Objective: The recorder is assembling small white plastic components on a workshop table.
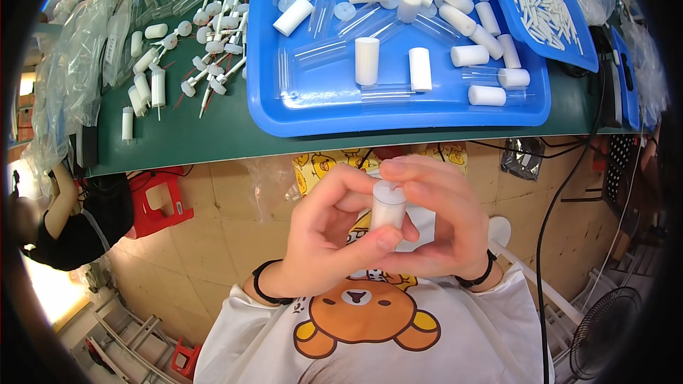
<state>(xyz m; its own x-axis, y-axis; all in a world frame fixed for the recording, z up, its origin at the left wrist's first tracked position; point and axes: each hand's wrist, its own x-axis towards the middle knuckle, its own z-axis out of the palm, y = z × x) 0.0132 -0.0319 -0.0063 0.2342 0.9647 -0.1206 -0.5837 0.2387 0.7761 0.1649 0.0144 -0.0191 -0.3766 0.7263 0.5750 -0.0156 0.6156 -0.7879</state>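
Note:
A white cylinder (388,214) with a pale round cap on its top end stands nearly upright between my hands, in front of my chest and just off the table's near edge. My left hand (324,231) is closed around its side, thumb pressed low on the front. From the other side my right hand (447,217) curls in, its fingertips at the capped end. Some of those fingers hide one another, so their exact contact is hard to see. Beyond the hands, a blue tray (313,122) holds white cylinders, transparent tubes and translucent discs.
A smaller blue tray (585,57) of thin white sticks overlaps the big tray's right side. Assembled pieces with discs and red wires (217,46) lie on the green table (192,139) at left. A black cable (544,242) hangs at right; a red stool (160,203) and another person (78,220) are at left.

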